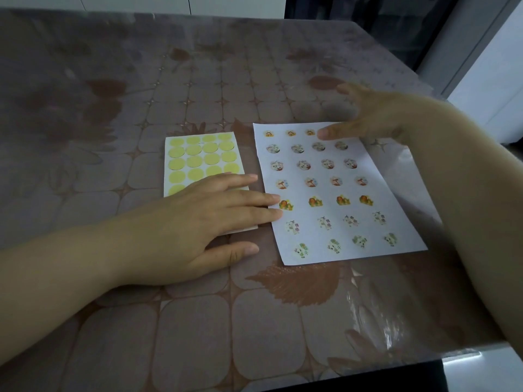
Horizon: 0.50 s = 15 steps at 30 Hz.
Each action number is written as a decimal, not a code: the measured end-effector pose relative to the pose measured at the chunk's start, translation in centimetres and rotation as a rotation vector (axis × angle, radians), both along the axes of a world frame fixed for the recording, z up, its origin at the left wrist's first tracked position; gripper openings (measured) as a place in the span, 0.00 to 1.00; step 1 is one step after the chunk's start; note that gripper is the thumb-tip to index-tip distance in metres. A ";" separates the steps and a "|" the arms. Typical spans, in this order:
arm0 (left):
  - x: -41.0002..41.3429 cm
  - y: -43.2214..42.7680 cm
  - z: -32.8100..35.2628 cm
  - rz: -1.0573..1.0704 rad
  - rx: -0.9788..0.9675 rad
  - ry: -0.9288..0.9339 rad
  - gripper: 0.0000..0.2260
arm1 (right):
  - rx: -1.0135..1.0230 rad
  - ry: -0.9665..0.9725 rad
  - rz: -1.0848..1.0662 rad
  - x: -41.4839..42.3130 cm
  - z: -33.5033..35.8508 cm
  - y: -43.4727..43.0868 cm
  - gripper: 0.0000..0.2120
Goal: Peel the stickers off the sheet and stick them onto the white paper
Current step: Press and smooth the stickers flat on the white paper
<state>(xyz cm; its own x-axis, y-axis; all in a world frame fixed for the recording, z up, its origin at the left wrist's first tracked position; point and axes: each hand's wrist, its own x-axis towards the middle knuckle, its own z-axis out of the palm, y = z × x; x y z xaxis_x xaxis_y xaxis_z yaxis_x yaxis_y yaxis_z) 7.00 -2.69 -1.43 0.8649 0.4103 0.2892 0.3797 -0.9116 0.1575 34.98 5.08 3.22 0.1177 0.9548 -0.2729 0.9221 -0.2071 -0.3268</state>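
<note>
— Brown patterned plastic covers the worktop (198,321), with printed leaves and rounded squares; in the upper right of the frame we see a dark gap and pale cabinet fronts.

— Where is the sticker sheet (198,162)?

— It lies left of centre. We see only yellow round spots on it, in rows. Its lower part is hidden under our left hand (198,219).

— And the white paper (336,193)?

— Just beside the sheet, to its right, flat on the worktop and a little rotated. The stickers (322,182) are on it in seven rows: small animals, mushrooms, orange shapes, green plants. The top row has three that we can see.

— What do our hands do?

— Our left hand lies flat with the fingers (254,199) spread and released; the fingertips touch the left edge of the white paper. Our right hand (370,120) is at the top right corner of the paper, blurred. Its fingers are extended and loose, grasping nothing, one tip near the end of the top row. Whether it touches the paper we cannot tell.
</note>
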 end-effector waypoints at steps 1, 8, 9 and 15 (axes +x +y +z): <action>0.1 0.1 0.1 -0.015 0.015 0.011 0.29 | -0.007 -0.019 0.005 -0.1 -0.2 0.0 0.58; 0.1 -0.1 0.0 0.003 0.015 0.016 0.30 | 0.001 -0.091 0.039 -0.5 -0.5 0.0 0.60; 0.1 -0.1 -0.1 0.004 0.012 0.021 0.30 | -0.006 -0.078 0.031 -0.1 -0.4 0.0 0.59; -0.1 0.0 -0.1 0.016 -0.008 0.053 0.29 | -0.018 -0.111 -0.024 1.8 0.1 -0.3 0.56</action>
